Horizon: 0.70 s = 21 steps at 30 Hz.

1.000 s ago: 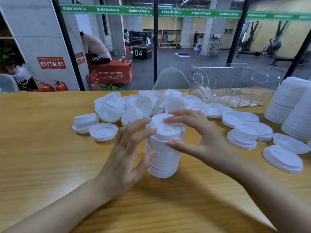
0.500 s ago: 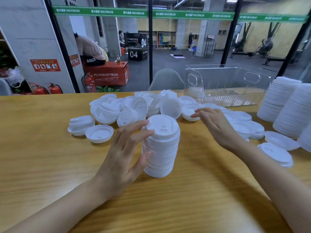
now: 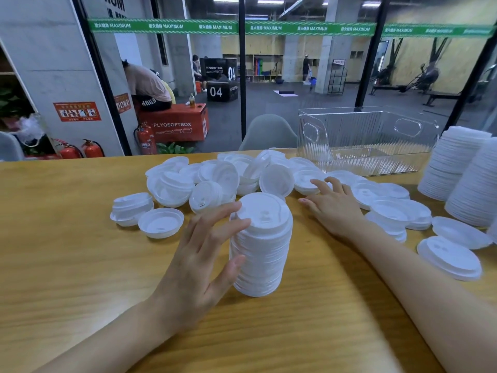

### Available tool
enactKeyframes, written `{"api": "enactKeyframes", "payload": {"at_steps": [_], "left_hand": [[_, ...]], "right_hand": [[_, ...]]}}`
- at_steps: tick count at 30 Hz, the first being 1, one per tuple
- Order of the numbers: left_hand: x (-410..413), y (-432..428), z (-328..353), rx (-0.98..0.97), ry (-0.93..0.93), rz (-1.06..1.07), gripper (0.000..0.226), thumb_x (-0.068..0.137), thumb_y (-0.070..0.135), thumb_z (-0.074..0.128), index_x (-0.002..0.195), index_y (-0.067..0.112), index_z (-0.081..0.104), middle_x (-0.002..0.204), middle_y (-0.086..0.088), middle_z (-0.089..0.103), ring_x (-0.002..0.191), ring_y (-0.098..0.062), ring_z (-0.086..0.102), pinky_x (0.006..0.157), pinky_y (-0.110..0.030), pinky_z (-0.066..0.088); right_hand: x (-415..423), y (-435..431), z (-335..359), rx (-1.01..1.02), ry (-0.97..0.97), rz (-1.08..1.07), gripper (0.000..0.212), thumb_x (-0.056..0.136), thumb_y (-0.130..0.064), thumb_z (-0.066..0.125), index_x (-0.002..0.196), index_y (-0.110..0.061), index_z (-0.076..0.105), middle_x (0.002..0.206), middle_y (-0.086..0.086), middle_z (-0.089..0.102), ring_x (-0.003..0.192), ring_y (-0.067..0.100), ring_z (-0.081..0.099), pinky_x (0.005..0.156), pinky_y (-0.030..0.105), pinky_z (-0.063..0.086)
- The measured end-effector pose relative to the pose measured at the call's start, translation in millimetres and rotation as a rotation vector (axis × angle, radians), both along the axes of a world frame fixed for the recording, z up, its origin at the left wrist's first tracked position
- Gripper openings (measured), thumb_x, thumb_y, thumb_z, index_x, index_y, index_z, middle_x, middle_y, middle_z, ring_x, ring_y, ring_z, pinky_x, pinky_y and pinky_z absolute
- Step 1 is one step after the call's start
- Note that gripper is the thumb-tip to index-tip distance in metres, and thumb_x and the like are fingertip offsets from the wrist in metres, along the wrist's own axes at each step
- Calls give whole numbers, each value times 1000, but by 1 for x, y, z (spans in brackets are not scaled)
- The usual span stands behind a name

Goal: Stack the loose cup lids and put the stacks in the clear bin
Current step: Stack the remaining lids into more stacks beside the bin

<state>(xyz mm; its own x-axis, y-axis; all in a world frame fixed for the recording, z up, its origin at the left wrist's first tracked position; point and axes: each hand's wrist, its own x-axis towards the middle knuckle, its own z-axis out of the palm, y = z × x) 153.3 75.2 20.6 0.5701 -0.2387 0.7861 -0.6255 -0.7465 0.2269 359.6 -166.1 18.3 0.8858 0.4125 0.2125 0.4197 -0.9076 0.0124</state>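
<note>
A tall stack of white cup lids (image 3: 262, 243) stands upright in the middle of the wooden table (image 3: 67, 265). My left hand (image 3: 199, 254) rests against the stack's left side with fingers and thumb nearly straight. My right hand (image 3: 333, 205) reaches out past the stack, and its fingertips touch a lid (image 3: 306, 181) in the heap of loose lids (image 3: 215, 179). The clear bin (image 3: 365, 141) stands at the back right with nothing in it.
Two tall lid stacks (image 3: 468, 173) stand at the right edge. More loose lids (image 3: 449, 257) lie flat on the right. A small nested pile (image 3: 131, 208) and one upturned lid (image 3: 160, 222) sit at left. A glass wall runs behind the table.
My right hand left the top of the stack and moved back and to the right, onto the loose lids. My left hand stayed at the stack's side.
</note>
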Motion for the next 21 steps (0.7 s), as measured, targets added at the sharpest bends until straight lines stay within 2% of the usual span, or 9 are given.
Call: {"api": "enactKeyframes", "payload": {"at_steps": [3, 6, 8, 10, 13, 16, 17, 19, 21], "left_hand": [[0, 0, 0, 0, 0, 1, 40, 95, 26, 51, 134, 24, 42, 147, 3, 39, 132, -17, 41, 105, -38, 36], [0, 0, 0, -1, 1, 2, 38, 96, 27, 49, 133, 23, 43, 146, 2, 39, 132, -16, 41, 106, -37, 35], [0, 0, -1, -3, 2, 6, 38, 97, 29, 48, 134, 22, 43, 146, 2, 39, 132, -15, 41, 107, -36, 35], [-1, 0, -1, -8, 5, 5, 37, 98, 31, 48, 134, 22, 43, 146, 3, 39, 133, -15, 41, 107, -37, 35], [-1, -1, -1, -20, 0, 7, 40, 95, 26, 51, 133, 22, 43, 145, 3, 39, 132, -15, 40, 107, -35, 34], [-2, -2, -1, -29, 2, 5, 41, 94, 25, 51, 134, 22, 44, 145, 4, 39, 132, -13, 40, 109, -32, 32], [-3, -2, -1, -30, 5, 4, 41, 94, 25, 51, 134, 22, 44, 145, 5, 38, 132, -13, 40, 109, -31, 32], [-3, -1, -1, -28, 14, 2, 41, 94, 26, 51, 135, 23, 43, 146, 6, 38, 133, -13, 39, 110, -31, 31], [-3, -1, -1, -25, 20, -2, 42, 94, 25, 51, 135, 24, 42, 147, 6, 38, 134, -15, 39, 110, -31, 32]], "right_hand": [[7, 0, 0, -16, 8, -14, 59, 102, -55, 16, 137, -31, 57, 157, -4, 34, 147, 25, 16, 118, 39, 8], [2, 0, 3, -23, -16, 34, 59, 104, -52, 17, 135, -25, 59, 147, -4, 46, 141, 22, 26, 115, 34, 6], [-9, -1, 5, 39, -6, 120, 65, 102, -57, 13, 130, -27, 63, 141, -4, 53, 136, 21, 32, 114, 34, 11], [-30, -3, 10, 311, 79, 206, 79, 96, -65, 8, 120, -24, 70, 131, -8, 60, 128, 19, 39, 106, 30, 23], [-59, -8, 24, 1012, 455, 248, 79, 95, -66, 14, 108, -19, 76, 118, -16, 67, 122, 5, 51, 101, 18, 29], [-69, -19, 34, 1425, 735, 244, 79, 93, -66, 19, 110, -12, 73, 117, 4, 72, 119, 16, 61, 106, 31, 40], [-70, -23, 34, 1459, 744, 202, 74, 96, -62, 21, 110, -10, 71, 114, 8, 73, 116, 20, 63, 105, 35, 43], [-73, -28, 28, 1374, 630, 76, 59, 103, -54, 26, 108, -15, 70, 110, 7, 73, 110, 21, 64, 103, 38, 46], [-74, -32, 18, 1199, 476, -14, 46, 104, -49, 33, 105, -20, 68, 114, 1, 69, 104, 12, 62, 91, 28, 49]]}}
